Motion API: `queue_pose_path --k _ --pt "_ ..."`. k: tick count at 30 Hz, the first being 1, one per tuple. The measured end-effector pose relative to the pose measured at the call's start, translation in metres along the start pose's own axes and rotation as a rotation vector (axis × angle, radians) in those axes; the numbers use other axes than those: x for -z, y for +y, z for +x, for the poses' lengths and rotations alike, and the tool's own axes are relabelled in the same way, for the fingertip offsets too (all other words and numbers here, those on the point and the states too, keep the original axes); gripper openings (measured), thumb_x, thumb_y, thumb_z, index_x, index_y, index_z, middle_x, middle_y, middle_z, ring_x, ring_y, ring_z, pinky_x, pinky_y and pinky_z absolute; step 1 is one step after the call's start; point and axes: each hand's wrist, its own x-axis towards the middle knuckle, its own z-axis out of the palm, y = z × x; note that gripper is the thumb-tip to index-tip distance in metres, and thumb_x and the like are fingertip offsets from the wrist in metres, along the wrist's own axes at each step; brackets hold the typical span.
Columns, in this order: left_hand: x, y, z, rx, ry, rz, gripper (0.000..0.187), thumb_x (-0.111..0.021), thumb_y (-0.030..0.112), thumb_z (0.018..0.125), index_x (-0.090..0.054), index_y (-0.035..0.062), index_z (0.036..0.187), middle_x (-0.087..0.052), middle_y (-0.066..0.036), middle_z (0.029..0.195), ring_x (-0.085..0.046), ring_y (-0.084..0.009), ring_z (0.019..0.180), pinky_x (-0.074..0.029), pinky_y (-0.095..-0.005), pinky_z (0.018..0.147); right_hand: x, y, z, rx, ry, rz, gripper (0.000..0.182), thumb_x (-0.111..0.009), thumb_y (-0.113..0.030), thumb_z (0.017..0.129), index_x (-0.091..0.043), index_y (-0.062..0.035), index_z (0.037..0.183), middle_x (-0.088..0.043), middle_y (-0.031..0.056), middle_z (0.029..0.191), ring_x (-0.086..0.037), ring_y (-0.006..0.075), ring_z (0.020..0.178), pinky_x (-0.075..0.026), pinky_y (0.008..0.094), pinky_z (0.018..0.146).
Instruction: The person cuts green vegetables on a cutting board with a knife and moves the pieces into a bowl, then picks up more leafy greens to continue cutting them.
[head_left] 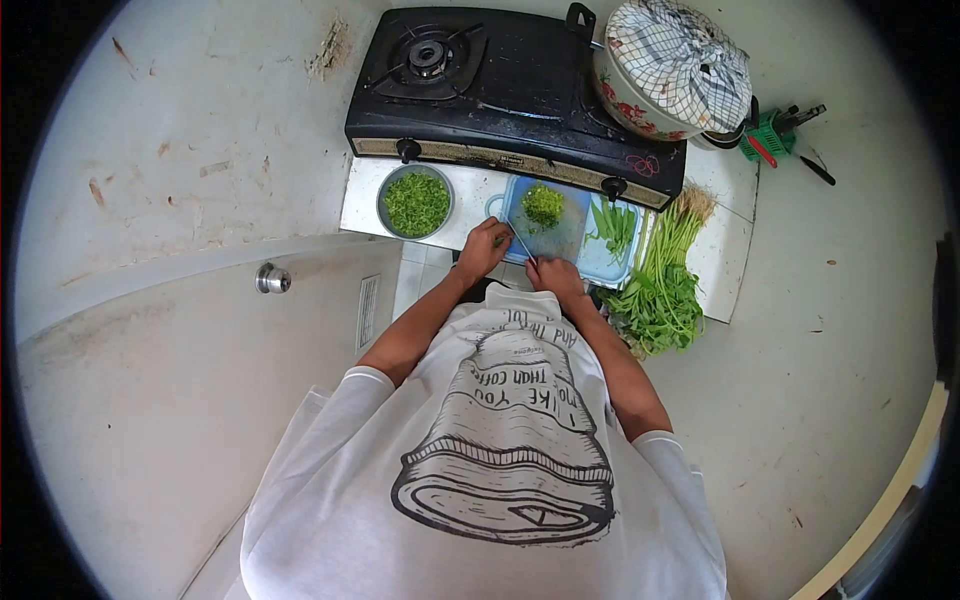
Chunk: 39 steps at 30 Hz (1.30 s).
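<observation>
My right hand (pixel 553 276) is closed around the handle of a knife (pixel 521 241), whose thin blade points up and left over the blue chopping board (pixel 573 256). At the board's left edge my left hand (pixel 485 249) has its fingers curled, with a bit of green stalk showing at the fingertips beside the blade. A small heap of chopped greens (pixel 543 205) lies on the board beyond the knife. Right of it, cut leafy pieces (pixel 613 226) rest in a light blue tray (pixel 601 272). A round bowl (pixel 381 212) full of chopped greens stands to the left.
A black gas stove (pixel 520 70) runs behind the board, carrying a flowered pot (pixel 626 104) with a checked cloth (pixel 680 60) on top. Long leafy greens with roots (pixel 665 285) lie at the right. A green basket (pixel 765 135) of knives is at the far right.
</observation>
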Motion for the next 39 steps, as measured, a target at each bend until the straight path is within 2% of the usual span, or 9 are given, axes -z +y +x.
queue_pose_path --k 2,5,8,14,17,20,29,32,39 --pt "-0.001 0.000 0.000 0.024 -0.017 0.025 0.010 -0.073 0.004 0.086 -0.075 0.0017 0.095 -0.069 -0.015 0.092 -0.070 -0.0340 0.087 -0.057 -0.0402 0.079 -0.008 0.004 0.007 0.008 0.039 0.020 0.053 -0.050 -0.045 0.105 -0.075 -0.0012 0.086 -0.069 0.0284 0.074 -0.070 0.0482 0.073 -0.058 0.0559 0.073" --pt "-0.001 -0.001 0.000 -0.017 0.016 0.011 0.008 -0.072 0.002 0.085 -0.073 0.0006 0.093 -0.067 -0.016 0.089 -0.068 -0.0356 0.083 -0.056 -0.0419 0.075 -0.008 0.000 0.016 0.049 0.094 -0.004 0.052 -0.050 -0.045 0.105 -0.075 -0.0017 0.089 -0.070 0.0277 0.075 -0.071 0.0481 0.074 -0.058 0.0560 0.073" --pt "-0.003 -0.001 0.001 0.040 0.017 -0.017 0.009 -0.072 0.002 0.085 -0.074 0.0003 0.093 -0.068 -0.015 0.089 -0.070 -0.0336 0.083 -0.058 -0.0402 0.077 0.000 -0.005 0.013 0.002 0.066 0.009 0.054 -0.049 -0.044 0.105 -0.076 -0.0015 0.086 -0.073 0.0249 0.083 -0.072 0.0451 0.078 -0.058 0.0548 0.078" --pt "0.001 0.003 0.003 0.085 -0.003 -0.022 0.009 -0.072 0.002 0.084 -0.074 0.0001 0.093 -0.069 -0.016 0.088 -0.072 -0.0306 0.082 -0.059 -0.0384 0.077 -0.004 0.006 0.004 -0.035 0.063 -0.003 0.055 -0.049 -0.045 0.105 -0.076 -0.0016 0.087 -0.072 0.0265 0.079 -0.072 0.0456 0.078 -0.059 0.0544 0.077" --pt "0.002 0.005 0.003 0.082 -0.004 -0.013 0.009 -0.072 0.002 0.084 -0.074 0.0001 0.093 -0.069 -0.016 0.087 -0.071 -0.0313 0.081 -0.059 -0.0390 0.077 -0.008 0.009 0.004 0.009 0.086 0.002 0.054 -0.052 -0.045 0.104 -0.075 -0.0008 0.085 -0.069 0.0279 0.073 -0.070 0.0481 0.071 -0.058 0.0554 0.073" --pt "0.000 0.001 0.002 0.052 0.006 -0.013 0.010 -0.072 0.002 0.084 -0.075 0.0007 0.093 -0.068 -0.016 0.087 -0.071 -0.0324 0.081 -0.058 -0.0397 0.076 -0.009 0.006 0.003 0.010 0.025 0.014 0.055 -0.050 -0.044 0.105 -0.075 0.0000 0.085 -0.070 0.0291 0.075 -0.071 0.0475 0.074 -0.058 0.0559 0.075" --pt "-0.004 0.003 -0.003 0.024 0.068 0.011 0.010 -0.072 0.000 0.085 -0.075 0.0020 0.093 -0.069 -0.017 0.092 -0.069 -0.0361 0.083 -0.057 -0.0423 0.076 -0.011 -0.001 0.016 0.055 0.132 -0.015 0.052 -0.050 -0.044 0.105 -0.075 -0.0014 0.089 -0.071 0.0254 0.075 -0.072 0.0447 0.073 -0.059 0.0545 0.073" --pt "-0.004 0.003 -0.004 0.026 0.068 0.008 0.010 -0.072 -0.001 0.085 -0.075 0.0017 0.095 -0.069 -0.016 0.092 -0.070 -0.0356 0.084 -0.057 -0.0419 0.077 -0.009 0.003 0.010 0.031 0.047 -0.030 0.051 -0.050 -0.044 0.105 -0.075 -0.0016 0.090 -0.071 0.0249 0.075 -0.072 0.0448 0.073 -0.059 0.0542 0.073" --pt "-0.011 -0.006 -0.005 0.061 0.092 -0.005 0.014 -0.075 0.003 0.086 -0.076 0.0017 0.099 -0.070 -0.015 0.094 -0.071 -0.0298 0.083 -0.057 -0.0385 0.075 -0.005 0.003 -0.003 0.023 0.093 -0.024 0.054 -0.050 -0.045 0.105 -0.075 -0.0010 0.086 -0.071 0.0258 0.074 -0.072 0.0451 0.073 -0.059 0.0545 0.072"
